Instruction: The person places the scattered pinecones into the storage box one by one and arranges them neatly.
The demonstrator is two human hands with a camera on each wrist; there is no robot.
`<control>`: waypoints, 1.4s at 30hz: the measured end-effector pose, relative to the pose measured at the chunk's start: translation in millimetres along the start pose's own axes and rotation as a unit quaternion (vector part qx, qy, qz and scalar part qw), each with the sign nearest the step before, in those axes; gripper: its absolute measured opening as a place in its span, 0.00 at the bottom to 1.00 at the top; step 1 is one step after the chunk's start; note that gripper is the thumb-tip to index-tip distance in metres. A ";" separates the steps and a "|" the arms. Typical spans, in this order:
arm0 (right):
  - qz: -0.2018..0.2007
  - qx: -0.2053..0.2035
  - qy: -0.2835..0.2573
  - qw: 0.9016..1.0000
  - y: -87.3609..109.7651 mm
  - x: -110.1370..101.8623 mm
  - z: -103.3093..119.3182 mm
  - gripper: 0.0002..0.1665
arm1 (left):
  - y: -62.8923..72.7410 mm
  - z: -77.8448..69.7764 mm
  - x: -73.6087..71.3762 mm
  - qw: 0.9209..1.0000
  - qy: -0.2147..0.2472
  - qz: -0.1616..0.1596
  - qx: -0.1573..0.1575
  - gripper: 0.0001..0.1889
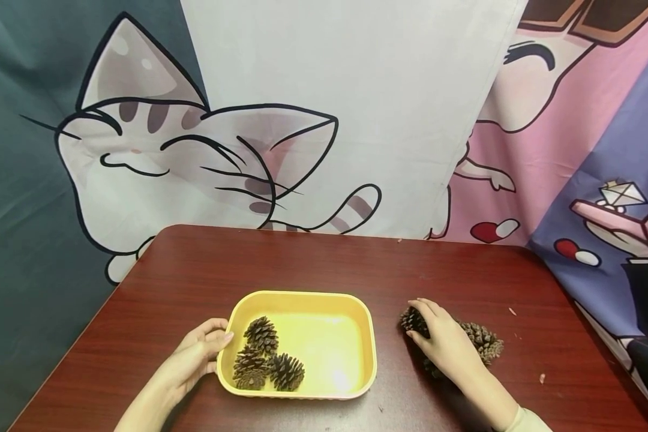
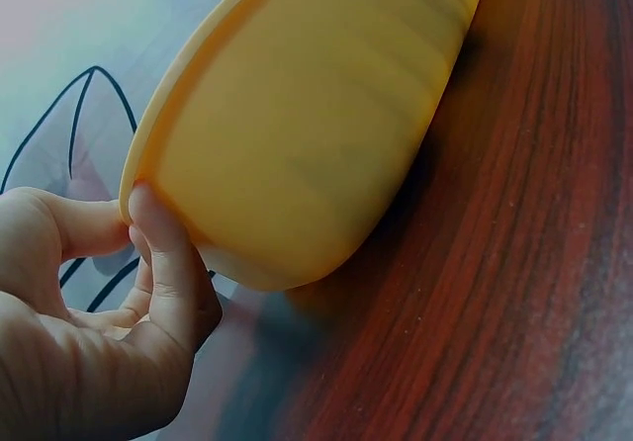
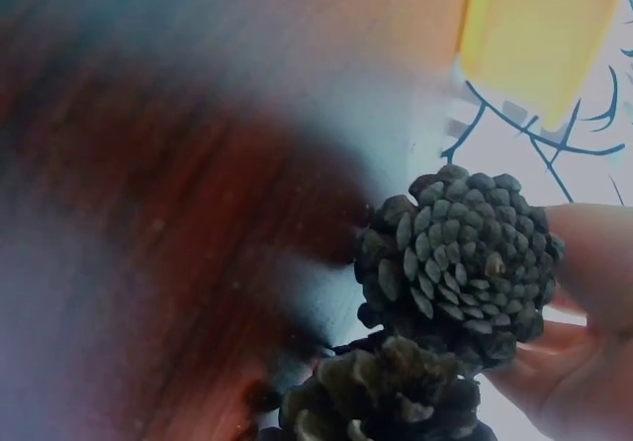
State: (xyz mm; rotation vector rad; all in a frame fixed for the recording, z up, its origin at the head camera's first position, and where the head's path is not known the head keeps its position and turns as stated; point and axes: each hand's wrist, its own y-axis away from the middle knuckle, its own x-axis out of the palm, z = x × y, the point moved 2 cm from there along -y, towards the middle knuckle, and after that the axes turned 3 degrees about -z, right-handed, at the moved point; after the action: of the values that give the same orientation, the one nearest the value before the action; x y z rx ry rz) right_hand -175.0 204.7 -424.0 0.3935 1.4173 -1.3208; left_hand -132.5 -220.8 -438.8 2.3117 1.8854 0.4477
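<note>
A yellow plastic tub (image 1: 335, 345) stands on the table, with three brown pine cones (image 1: 261, 336) gathered at its left end. My left hand (image 1: 191, 357) pinches the tub's left rim between thumb and fingers; the left wrist view shows this grip on the rim (image 2: 158, 144). To the right of the tub, my right hand (image 1: 450, 342) curls its fingers and thumb round a pine cone (image 1: 413, 321). That cone (image 3: 465, 263) shows its scaly end in the right wrist view, touching another cone (image 3: 381, 401). More cones (image 1: 485, 342) lie partly hidden behind and under the right hand.
The dark red wooden table (image 1: 302, 258) has a rounded far edge. Small light-coloured scraps (image 1: 542, 378) lie to the right of the cones. Behind the table hangs a cloth (image 1: 399, 90) printed with cartoon figures, a cat among them.
</note>
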 end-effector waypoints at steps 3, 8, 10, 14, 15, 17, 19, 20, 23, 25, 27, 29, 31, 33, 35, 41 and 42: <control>-0.014 -0.005 -0.025 1.000 -0.5 -2.7 0.3 0.33 | 0.3 0.4 -0.2 1.000 0.001 0.001 -0.001 0.10; -0.029 0.003 -0.053 0.998 -0.5 -8.4 1.8 0.34 | -0.2 0.9 -0.3 1.000 0.005 0.001 -0.002 0.10; -0.032 0.002 -0.055 0.998 -0.7 -10.2 2.7 0.34 | -0.4 1.2 -0.1 1.000 0.005 0.001 -0.001 0.10; -0.038 -0.010 -0.059 0.997 -2.2 -14.1 7.7 0.35 | 0.1 1.4 0.4 1.000 0.005 -0.003 -0.004 0.10; -0.039 -0.013 -0.061 0.997 -2.5 -15.1 9.6 0.35 | 0.4 1.3 0.7 1.000 0.004 -0.005 -0.006 0.11; -0.047 -0.021 -0.071 0.996 -3.5 -17.4 14.2 0.36 | 1.2 1.2 1.1 1.000 0.003 -0.005 -0.005 0.11; -0.058 -0.031 -0.086 0.994 -4.8 -19.1 19.3 0.37 | 1.7 1.3 1.6 1.000 0.003 -0.005 -0.005 0.11; -0.063 -0.036 -0.093 0.993 -5.6 -19.7 21.8 0.37 | 1.7 1.4 1.7 1.000 0.002 -0.006 -0.005 0.11; -0.071 -0.049 -0.115 0.990 -8.8 -20.0 30.0 0.38 | 1.1 1.3 1.7 1.000 0.003 -0.009 -0.007 0.12; -0.068 -0.052 -0.126 0.988 -11.3 -19.1 35.8 0.38 | 0.5 1.0 1.5 1.000 0.004 -0.013 -0.009 0.12; -0.060 -0.054 -0.136 0.987 -14.2 -17.2 41.6 0.37 | 0.1 0.8 1.2 1.000 0.005 -0.014 -0.008 0.11; -0.050 -0.055 -0.152 0.986 -17.9 -14.9 48.1 0.36 | -0.1 0.6 0.8 1.000 0.007 -0.016 -0.008 0.11; -0.039 -0.056 -0.163 0.984 -21.4 -12.0 54.6 0.35 | 0.0 0.5 0.8 1.000 0.008 -0.014 -0.007 0.11; -0.031 -0.059 -0.176 0.982 -24.9 -8.8 60.7 0.34 | 0.1 0.9 1.2 1.000 0.010 -0.015 -0.008 0.11; -0.027 -0.064 -0.185 0.980 -27.8 -5.8 66.3 0.34 | 0.4 1.6 1.7 1.000 0.011 -0.013 -0.008 0.12; -0.025 -0.080 -0.199 0.976 -33.9 3.9 79.8 0.32 | 0.7 2.1 2.3 1.000 0.006 -0.015 -0.005 0.12; -0.022 -0.079 -0.202 0.976 -34.7 5.8 81.8 0.32 | 0.7 1.9 2.2 1.000 0.005 -0.015 -0.004 0.12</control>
State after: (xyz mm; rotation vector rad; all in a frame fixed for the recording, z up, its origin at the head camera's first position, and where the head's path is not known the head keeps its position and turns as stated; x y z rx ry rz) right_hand -166.5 121.5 -393.4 -0.0158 1.1798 -1.2306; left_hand -130.9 -218.7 -440.1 2.2770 1.9163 0.4651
